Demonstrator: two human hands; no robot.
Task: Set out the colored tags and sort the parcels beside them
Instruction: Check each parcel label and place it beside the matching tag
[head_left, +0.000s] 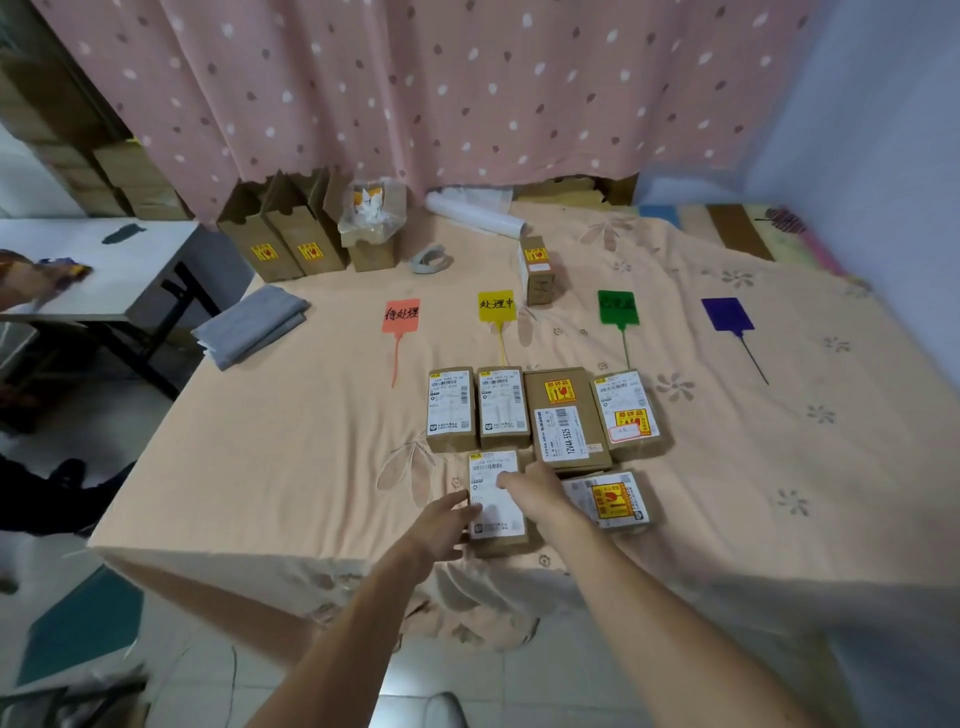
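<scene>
Four tags lie in a row on the peach cloth: a red tag (400, 316), a yellow tag (495, 305), a green tag (617, 307) and a purple tag (727, 314). Below them several brown parcels lie flat, among them a large one (569, 418). Nearest the front edge is a white-labelled parcel (496, 501). My left hand (441, 525) presses its left side and my right hand (535, 491) rests on its top right, so both hands grip it. A yellow-stickered parcel (610, 501) sits just right of my right hand.
Tall brown boxes (283, 234), a bagged box (371, 223), a white roll (475, 213), a tape dispenser (431, 258) and an upright small box (537, 270) stand at the back. Folded grey cloth (252, 325) lies at left. A white side table (93, 265) stands further left.
</scene>
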